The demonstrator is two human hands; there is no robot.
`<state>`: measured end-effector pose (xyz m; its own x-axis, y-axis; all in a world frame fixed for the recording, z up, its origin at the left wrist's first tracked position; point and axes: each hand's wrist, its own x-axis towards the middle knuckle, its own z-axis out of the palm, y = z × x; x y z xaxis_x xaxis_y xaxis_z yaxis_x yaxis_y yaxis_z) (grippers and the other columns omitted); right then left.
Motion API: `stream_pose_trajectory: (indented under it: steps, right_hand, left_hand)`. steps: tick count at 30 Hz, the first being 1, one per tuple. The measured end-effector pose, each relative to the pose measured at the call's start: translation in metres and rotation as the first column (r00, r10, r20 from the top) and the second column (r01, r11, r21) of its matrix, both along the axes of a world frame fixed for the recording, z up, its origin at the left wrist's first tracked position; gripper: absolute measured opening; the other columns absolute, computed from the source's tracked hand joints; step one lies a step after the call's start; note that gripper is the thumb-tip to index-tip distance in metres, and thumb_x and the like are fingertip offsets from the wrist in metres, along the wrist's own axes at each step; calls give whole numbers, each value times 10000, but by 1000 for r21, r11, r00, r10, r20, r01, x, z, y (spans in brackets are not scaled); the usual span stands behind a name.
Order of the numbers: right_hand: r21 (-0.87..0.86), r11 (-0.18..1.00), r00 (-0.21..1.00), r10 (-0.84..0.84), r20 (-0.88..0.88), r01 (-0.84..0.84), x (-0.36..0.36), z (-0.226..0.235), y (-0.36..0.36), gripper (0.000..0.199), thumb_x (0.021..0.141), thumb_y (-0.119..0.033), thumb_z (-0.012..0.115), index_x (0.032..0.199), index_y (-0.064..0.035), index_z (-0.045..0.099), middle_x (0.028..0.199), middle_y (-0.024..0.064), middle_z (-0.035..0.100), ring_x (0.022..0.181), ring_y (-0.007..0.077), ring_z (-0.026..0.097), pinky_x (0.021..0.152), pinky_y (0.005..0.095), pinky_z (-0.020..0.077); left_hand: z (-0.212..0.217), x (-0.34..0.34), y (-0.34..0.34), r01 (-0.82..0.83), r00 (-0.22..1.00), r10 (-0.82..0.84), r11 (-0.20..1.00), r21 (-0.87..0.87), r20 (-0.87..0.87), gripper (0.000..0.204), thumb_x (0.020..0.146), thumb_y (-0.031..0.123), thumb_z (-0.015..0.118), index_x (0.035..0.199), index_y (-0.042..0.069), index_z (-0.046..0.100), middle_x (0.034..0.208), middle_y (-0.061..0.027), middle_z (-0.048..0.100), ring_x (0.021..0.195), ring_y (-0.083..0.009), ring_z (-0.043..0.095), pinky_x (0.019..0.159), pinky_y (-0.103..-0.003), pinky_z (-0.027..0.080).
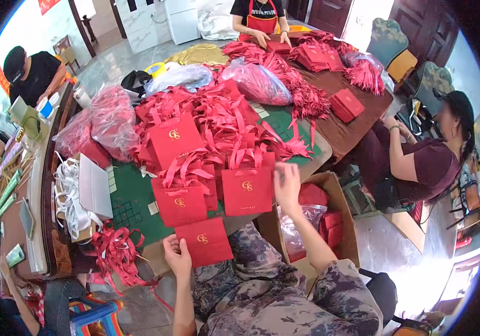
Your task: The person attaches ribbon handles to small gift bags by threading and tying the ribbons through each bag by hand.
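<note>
My left hand (pixel 179 256) is closed on the left edge of a red paper gift bag (pixel 203 242) with a gold emblem, held flat above my lap; no ribbon handle shows on it. Up and to the right, my right hand (pixel 288 187) is beside the right edge of another red gift bag (pixel 247 193), fingers bent and apart, with nothing visible in them. That bag has a ribbon handle. More handled bags lie around it: one at the left (pixel 180 205) and a larger one behind (pixel 176 143). Behind these is a heap of red bags and ribbons (pixel 226 120).
A white box (pixel 94 187) with white ribbons stands left on the green mat (pixel 123 196); loose red ribbons (pixel 118 252) hang off the near edge. An open carton (pixel 338 196) with red items is beside my right leg. Other people sit or stand around the tables.
</note>
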<state>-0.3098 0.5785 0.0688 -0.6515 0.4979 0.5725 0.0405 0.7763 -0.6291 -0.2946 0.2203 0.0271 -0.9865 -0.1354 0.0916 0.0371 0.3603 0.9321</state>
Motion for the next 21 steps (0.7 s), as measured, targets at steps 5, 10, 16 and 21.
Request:
stream_pose_trajectory:
  steps: [5, 10, 16, 21]
  right_hand:
    - [221, 967, 991, -133, 27, 124, -20, -33, 50, 263, 805, -39, 700, 1046, -44, 594, 976, 159, 539, 958, 394, 528, 827, 475, 452]
    - [286, 956, 996, -77, 38, 63, -19, -38, 44, 122, 847, -81, 662, 910, -34, 569, 935, 166, 537, 905, 381, 519, 790, 484, 431]
    - [67, 997, 992, 44, -118, -36, 19, 26, -2, 95, 874, -37, 635, 908, -21, 547, 900, 160, 570, 846, 338, 549, 752, 439, 444]
    - [-167, 926, 930, 357, 86, -339, 55, 32, -78, 94, 902, -52, 678, 956, -21, 607, 844, 122, 627, 699, 237, 630, 618, 325, 510]
  left_hand:
    - [3, 3, 10, -24, 1000, 24, 1000, 16, -8, 261, 905, 75, 674, 1141, 28, 573, 930, -54, 611, 794, -131, 581, 716, -275, 479]
    - [11, 8, 13, -6, 996, -17, 969, -245, -93, 285, 873, 28, 651, 1151, 31, 588, 1015, -111, 614, 894, -243, 598, 808, -348, 486]
    - [20, -2, 20, 159, 919, -329, 816, -556, -219, 427, 784, -77, 557, 1172, 66, 663, 1103, -132, 604, 1066, -347, 540, 938, -440, 443]
    - [14, -6, 23, 241, 869, -449, 750, -616, -207, 446, 756, -58, 583, 1163, 90, 688, 1126, -115, 596, 1069, -326, 544, 914, -429, 455]
